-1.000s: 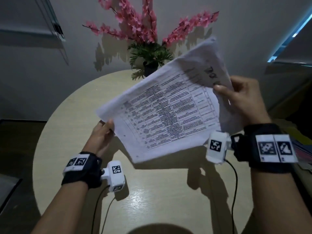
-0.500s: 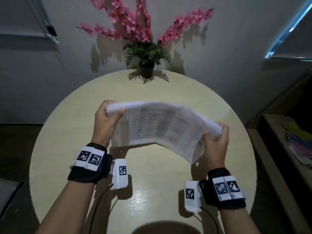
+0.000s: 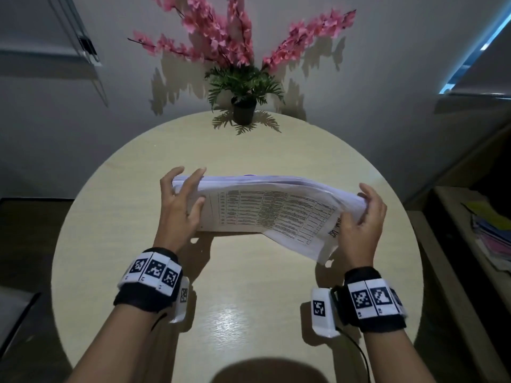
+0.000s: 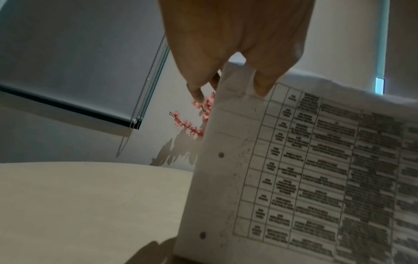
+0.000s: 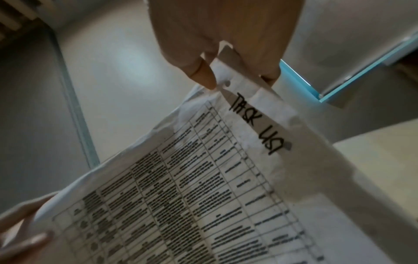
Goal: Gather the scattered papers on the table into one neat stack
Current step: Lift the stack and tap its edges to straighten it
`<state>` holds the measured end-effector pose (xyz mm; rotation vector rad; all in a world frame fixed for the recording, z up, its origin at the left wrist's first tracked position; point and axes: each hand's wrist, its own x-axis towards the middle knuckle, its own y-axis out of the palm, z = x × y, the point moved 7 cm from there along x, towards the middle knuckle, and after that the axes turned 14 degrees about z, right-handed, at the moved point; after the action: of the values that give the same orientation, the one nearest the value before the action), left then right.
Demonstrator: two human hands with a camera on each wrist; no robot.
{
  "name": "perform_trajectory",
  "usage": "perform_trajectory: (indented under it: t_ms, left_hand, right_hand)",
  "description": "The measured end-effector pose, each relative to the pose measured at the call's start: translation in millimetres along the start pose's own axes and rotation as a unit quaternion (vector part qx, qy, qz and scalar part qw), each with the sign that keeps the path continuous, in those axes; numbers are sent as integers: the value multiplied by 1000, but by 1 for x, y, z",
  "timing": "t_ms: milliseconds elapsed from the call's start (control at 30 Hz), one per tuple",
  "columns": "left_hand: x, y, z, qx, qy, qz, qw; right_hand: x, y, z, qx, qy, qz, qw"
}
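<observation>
**Sheaf stands on its long edge between two grips**

The papers (image 3: 265, 208) span the gap from the left hand (image 3: 179, 214) to the right hand (image 3: 359, 225), long axis running straight across from one grip to the other, lower long edge down on the surface (image 3: 249, 294) at the left and lifting slightly toward the right. Each grip clasps one short end: the left hand's thumb lies on the printed face with its fingers spread over the top edge, and the right hand pinches its end between thumb and fingers. Neither grip is nearer; the sheaf lies evenly between them.

The top sheet is thin white paper, printed with a ruled table and punched with holes along the margin. It bows softly in the middle, and a lower corner beside the right grip droops loose beyond the others, so the edges are not yet square. The next move likely calls for tapping that long edge down to level it.

Beyond the far side of both grips stands a potted plant (image 3: 243, 106) with pink blossoms.
</observation>
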<state>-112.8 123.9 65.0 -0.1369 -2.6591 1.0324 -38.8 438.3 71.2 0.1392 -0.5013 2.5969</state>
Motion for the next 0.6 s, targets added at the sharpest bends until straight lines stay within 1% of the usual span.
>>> perform_trajectory:
  t_ms: [100,167,200,267,300,367,467,533,600]
  left_hand:
    - [-7,6,-2,-22,-17,4,1000]
    - [-5,5,0,-86,-44,-15,995]
    - [-3,6,6,-139,-70,-23,987]
    - [3,10,17,-265,-133,-35,954]
    - [6,12,20,-298,-150,-40,942]
    - [15,4,17,-285,-144,-54,946]
    - [23,-14,12,-286,-100,-81,949]
    - [21,-13,21,-305,-108,-67,944]
    - [14,-1,29,-317,-143,-25,937]
  right_hand:
    - [-5,5,-10,42,39,13,998]
    - [-2,6,-11,48,45,22,998]
    - [0,6,-10,55,44,27,997]
    - [6,6,-7,54,39,33,997]
    - [9,6,-4,49,35,33,998]
    - [10,4,6,43,16,23,999]
    - [8,-5,17,73,-18,-8,997]
    - [4,-5,16,69,-19,-3,997]
    - [2,2,12,24,4,22,999]
